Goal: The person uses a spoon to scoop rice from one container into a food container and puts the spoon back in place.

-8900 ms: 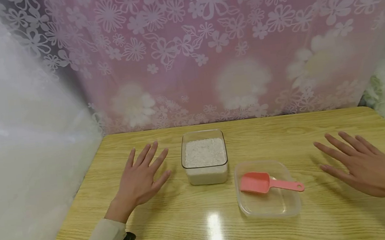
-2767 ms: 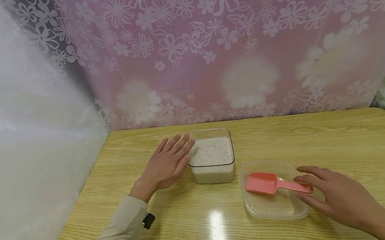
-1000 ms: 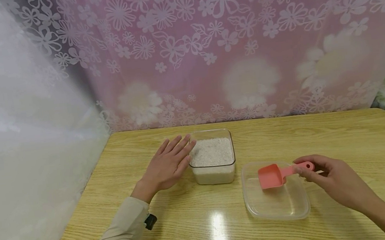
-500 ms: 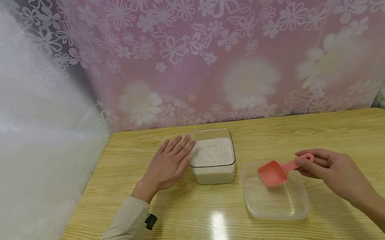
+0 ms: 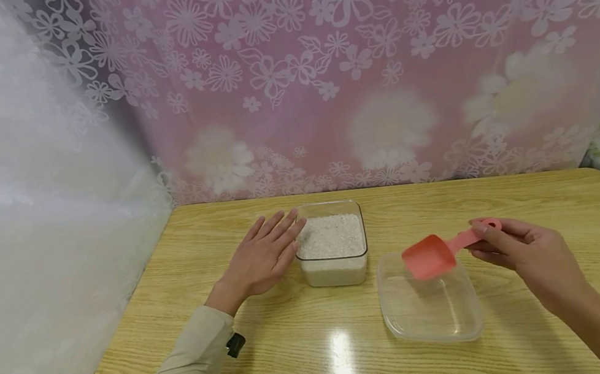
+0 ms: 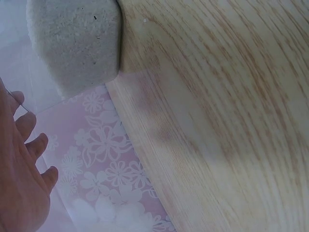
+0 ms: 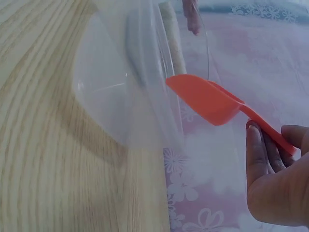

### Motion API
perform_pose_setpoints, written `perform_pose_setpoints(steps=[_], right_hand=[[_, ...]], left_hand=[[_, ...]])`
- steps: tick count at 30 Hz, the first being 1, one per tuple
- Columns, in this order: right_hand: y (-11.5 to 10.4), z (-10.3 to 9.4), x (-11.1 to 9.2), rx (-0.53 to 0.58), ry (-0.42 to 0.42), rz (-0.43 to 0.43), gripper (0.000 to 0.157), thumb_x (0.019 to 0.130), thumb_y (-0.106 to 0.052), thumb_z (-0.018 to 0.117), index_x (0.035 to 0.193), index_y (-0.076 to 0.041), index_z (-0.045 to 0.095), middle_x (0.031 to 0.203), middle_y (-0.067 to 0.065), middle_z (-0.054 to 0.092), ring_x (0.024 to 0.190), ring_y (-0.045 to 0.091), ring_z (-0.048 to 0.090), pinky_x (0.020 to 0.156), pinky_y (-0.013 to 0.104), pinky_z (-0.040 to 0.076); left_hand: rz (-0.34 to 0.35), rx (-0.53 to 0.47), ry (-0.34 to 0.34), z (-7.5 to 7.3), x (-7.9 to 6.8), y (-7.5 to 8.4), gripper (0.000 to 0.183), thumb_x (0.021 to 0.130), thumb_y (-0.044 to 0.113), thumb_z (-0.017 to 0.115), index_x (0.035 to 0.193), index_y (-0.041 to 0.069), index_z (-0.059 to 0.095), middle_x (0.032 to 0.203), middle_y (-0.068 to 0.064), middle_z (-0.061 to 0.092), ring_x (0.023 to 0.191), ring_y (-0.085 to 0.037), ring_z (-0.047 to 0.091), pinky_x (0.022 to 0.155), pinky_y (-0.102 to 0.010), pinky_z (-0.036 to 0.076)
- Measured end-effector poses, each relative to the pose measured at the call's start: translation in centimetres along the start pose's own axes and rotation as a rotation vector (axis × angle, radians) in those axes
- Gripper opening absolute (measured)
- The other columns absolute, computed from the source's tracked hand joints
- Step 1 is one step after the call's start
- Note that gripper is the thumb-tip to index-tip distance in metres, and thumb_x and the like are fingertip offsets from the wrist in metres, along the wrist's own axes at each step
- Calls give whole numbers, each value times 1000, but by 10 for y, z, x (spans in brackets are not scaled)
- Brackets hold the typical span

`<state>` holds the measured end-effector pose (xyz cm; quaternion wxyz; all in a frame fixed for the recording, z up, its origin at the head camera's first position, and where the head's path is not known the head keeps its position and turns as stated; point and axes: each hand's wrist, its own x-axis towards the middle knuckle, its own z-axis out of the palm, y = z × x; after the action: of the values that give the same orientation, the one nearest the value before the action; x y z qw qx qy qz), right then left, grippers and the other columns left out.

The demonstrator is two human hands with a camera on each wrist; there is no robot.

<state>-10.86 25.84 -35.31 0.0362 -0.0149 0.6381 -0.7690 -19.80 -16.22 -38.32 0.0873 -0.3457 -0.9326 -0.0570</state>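
Observation:
My right hand [image 5: 532, 253] pinches the handle of a pink scoop [image 5: 429, 257], its bowl tilted over the back part of a clear plastic container [image 5: 431, 314]. In the right wrist view the thumb and fingers grip the scoop [image 7: 207, 99] by its handle end, with its bowl unloaded. My left hand [image 5: 258, 259] has its fingers straight, their tips at the left rim of a clear box [image 5: 335, 274] that holds white rice-like grains [image 5: 333, 237]. The left wrist view shows the left hand [image 6: 24, 164] beside the box of grains [image 6: 79, 43].
Both containers stand on a wood-grain table [image 5: 275, 356], the grain box behind and left of the plastic one. A pink flowered curtain [image 5: 289, 89] hangs along the table's back edge. A pale sheet [image 5: 49, 228] closes off the left side.
My right hand came in from the right, took the scoop by its handle and raised it out of the container. The left hand moved right to the grain box, then stayed still.

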Motion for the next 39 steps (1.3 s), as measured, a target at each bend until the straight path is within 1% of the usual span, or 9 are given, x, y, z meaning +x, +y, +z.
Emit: perform_pose_setpoints(steps=[7, 10, 13, 17, 20, 27, 31, 37, 39], right_hand=[[-5, -3, 6, 145, -4, -21, 23, 96, -11, 58, 115, -5, 70, 105, 9, 69, 94, 20, 68, 84, 31, 51], [-7, -1, 11, 205, 15, -9, 22, 96, -12, 59, 114, -7, 71, 106, 8, 68, 94, 20, 68, 84, 31, 51], [-8, 1, 17, 294, 16, 0, 22, 96, -9, 58, 114, -4, 70, 109, 8, 69, 94, 21, 68, 84, 32, 52], [-10, 5, 24, 397, -3, -19, 22, 96, -6, 57, 113, 0, 69, 108, 10, 69, 92, 23, 69, 83, 34, 52], [-13, 10, 29, 408, 1, -33, 21, 95, -8, 58, 111, 0, 70, 103, 12, 70, 91, 23, 69, 81, 34, 52], [-21, 21, 40, 359, 54, -38, 22, 92, -14, 64, 110, -2, 68, 99, 12, 70, 91, 21, 69, 82, 32, 53], [-23, 25, 48, 404, 53, -37, 22, 92, -12, 64, 110, -1, 66, 98, 13, 70, 90, 22, 69, 82, 33, 53], [-23, 32, 56, 486, 20, -37, 19, 92, -6, 63, 108, 4, 66, 96, 16, 70, 88, 25, 70, 81, 35, 53], [-23, 35, 58, 486, 16, -41, 18, 92, -6, 63, 107, 4, 66, 95, 16, 70, 88, 25, 70, 80, 34, 53]], left_hand=[[-2, 1, -3, -1, 0, 0, 52, 105, 41, 22, 154, 25, 20, 158, 4, 16, 144, -21, 14, 116, -42, 7], [-3, -2, -3, -1, 0, 0, 52, 105, 41, 21, 154, 25, 20, 158, 4, 16, 144, -21, 14, 116, -42, 7], [-4, -1, -5, -1, 0, 0, 52, 105, 40, 22, 154, 24, 20, 158, 3, 16, 144, -21, 15, 116, -43, 7], [-2, 6, -9, 0, 0, 0, 52, 105, 41, 23, 154, 24, 20, 158, 4, 15, 144, -21, 15, 116, -43, 8], [-1, 7, -10, 0, 0, 0, 52, 105, 41, 23, 154, 24, 20, 158, 4, 15, 144, -21, 15, 116, -43, 8], [4, 8, -10, -2, 0, 0, 52, 105, 40, 22, 154, 23, 20, 158, 3, 15, 144, -20, 14, 116, -43, 9], [10, 13, -4, -2, 1, 0, 52, 105, 41, 21, 154, 23, 21, 158, 3, 15, 144, -20, 13, 116, -42, 9], [19, 13, 4, -3, 1, 0, 52, 105, 40, 22, 153, 22, 24, 158, 3, 16, 144, -20, 15, 116, -42, 9], [22, 14, 2, -3, 1, 0, 52, 105, 40, 22, 153, 22, 24, 158, 3, 17, 144, -21, 15, 116, -42, 10]])
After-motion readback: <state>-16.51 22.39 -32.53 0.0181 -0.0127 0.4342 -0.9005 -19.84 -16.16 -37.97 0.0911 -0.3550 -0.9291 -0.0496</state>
